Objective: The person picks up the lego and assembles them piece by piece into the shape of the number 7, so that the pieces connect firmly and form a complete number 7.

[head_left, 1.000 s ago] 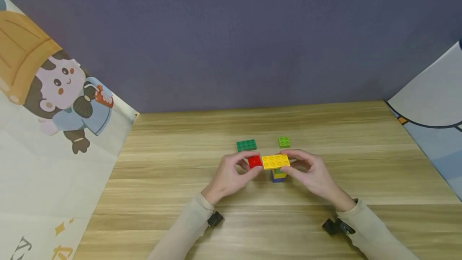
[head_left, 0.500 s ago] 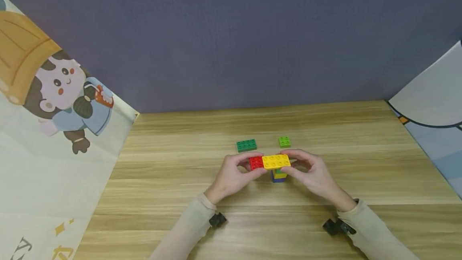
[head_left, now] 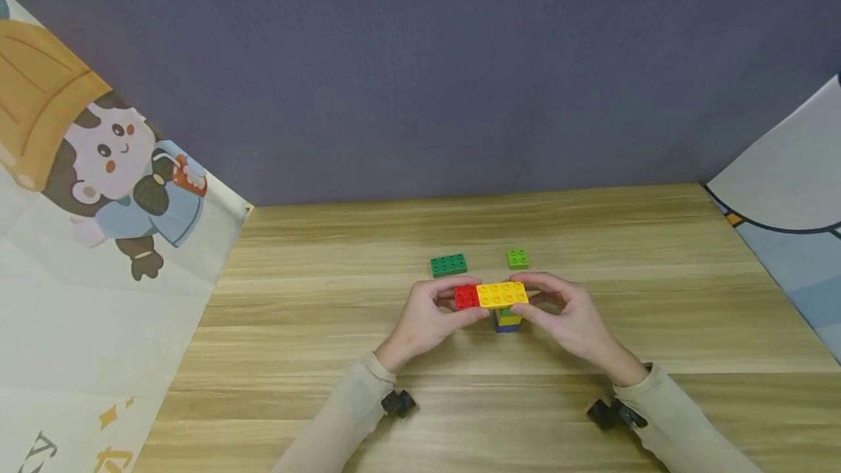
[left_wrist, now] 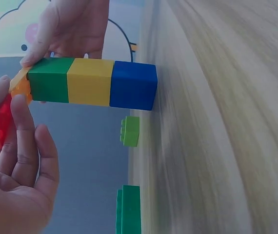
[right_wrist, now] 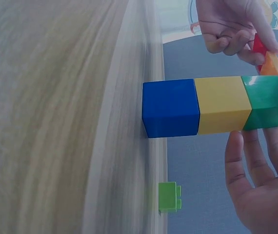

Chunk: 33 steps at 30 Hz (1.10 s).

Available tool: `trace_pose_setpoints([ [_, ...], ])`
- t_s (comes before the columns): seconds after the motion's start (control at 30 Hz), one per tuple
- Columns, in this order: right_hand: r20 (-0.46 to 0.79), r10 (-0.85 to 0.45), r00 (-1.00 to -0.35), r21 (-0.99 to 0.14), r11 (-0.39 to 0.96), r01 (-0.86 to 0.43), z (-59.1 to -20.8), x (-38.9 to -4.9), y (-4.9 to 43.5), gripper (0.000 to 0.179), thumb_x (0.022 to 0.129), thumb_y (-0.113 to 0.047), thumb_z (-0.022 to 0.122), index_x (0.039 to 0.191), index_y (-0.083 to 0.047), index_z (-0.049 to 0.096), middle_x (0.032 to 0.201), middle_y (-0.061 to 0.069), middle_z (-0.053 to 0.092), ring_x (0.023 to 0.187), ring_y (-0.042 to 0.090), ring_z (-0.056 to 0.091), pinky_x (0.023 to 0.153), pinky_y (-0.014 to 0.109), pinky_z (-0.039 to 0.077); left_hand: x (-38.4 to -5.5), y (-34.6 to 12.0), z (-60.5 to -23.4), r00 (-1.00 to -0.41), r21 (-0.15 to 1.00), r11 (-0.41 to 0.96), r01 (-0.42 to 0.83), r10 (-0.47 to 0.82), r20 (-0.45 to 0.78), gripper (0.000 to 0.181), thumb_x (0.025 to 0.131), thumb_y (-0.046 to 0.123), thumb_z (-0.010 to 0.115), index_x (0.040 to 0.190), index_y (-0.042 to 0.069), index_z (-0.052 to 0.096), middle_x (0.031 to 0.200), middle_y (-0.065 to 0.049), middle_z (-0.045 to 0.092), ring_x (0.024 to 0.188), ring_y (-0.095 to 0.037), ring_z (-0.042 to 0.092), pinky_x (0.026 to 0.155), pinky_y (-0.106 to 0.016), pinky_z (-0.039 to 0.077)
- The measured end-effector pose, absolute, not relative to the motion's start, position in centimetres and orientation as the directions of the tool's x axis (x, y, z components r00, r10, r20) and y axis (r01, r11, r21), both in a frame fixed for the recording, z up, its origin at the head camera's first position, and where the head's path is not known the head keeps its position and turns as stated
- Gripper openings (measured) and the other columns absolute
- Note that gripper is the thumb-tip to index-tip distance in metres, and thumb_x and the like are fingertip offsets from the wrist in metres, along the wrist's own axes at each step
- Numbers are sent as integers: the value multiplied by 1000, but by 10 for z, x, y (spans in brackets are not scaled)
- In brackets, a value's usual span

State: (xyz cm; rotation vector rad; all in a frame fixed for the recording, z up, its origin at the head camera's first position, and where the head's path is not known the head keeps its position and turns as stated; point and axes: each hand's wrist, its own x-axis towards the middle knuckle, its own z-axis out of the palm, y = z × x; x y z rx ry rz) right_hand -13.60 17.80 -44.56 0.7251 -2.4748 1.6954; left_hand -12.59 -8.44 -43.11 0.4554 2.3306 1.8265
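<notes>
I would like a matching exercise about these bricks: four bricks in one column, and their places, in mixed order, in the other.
Bricks
1. red brick
2. blue brick
3. dark green brick
4. light green brick

Places
A. loose on the table, four studs showing
B. lowest in the stack
C. held by the left hand
D. loose on the table, eight studs showing

Pairs: 1-C, 2-B, 3-D, 4-A

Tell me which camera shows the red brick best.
The head view: it shows the studded top of the red brick, pinched by the left hand. The left wrist view shows it larger but partly covered by that hand; the right wrist view, only small parts.
</notes>
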Motion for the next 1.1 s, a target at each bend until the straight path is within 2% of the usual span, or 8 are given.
trace_pose_setpoints([
  [0.27,307,-342,-888,-868,281,-408,-445,-136,178,39,90,2,81,128,-3,72,125,-9,75,101,1,69,86,20,61,-125,-82,-430,-945,973,191,131,322,64,45,91,15,85,134,5,73,121,-13,79,84,-8,68,73,-20,59],
  [0.47,307,-349,-885,-863,288,-414,-445,-137,178,39,90,2,82,128,-4,72,125,5,76,99,3,70,86,20,61,-124,-80,-429,-952,978,176,112,300,55,44,91,15,85,132,4,74,120,-14,79,85,-8,69,73,-20,59],
  [0.67,312,-367,-876,-865,273,-422,-444,-138,178,40,91,3,81,129,-4,72,124,2,77,99,4,71,86,20,61,-124,-80,-430,-955,979,168,117,290,64,41,91,14,85,130,5,75,118,-14,80,86,-8,68,73,-20,58],
  [0.9,273,-396,-877,-870,287,-400,-436,-138,178,38,92,0,81,129,-2,72,125,16,76,100,2,70,86,22,61,-123,-80,-430,-955,979,166,117,288,66,39,92,15,85,129,6,75,117,-14,80,85,-8,69,73,-20,58],
  [1.1,246,-435,-866,-852,329,-407,-428,-144,183,40,90,-4,84,129,-4,74,126,14,77,100,5,72,86,26,63,-124,-80,-431,-955,980,157,119,289,69,39,91,14,85,129,6,75,117,-14,80,85,-7,68,72,-19,58],
])
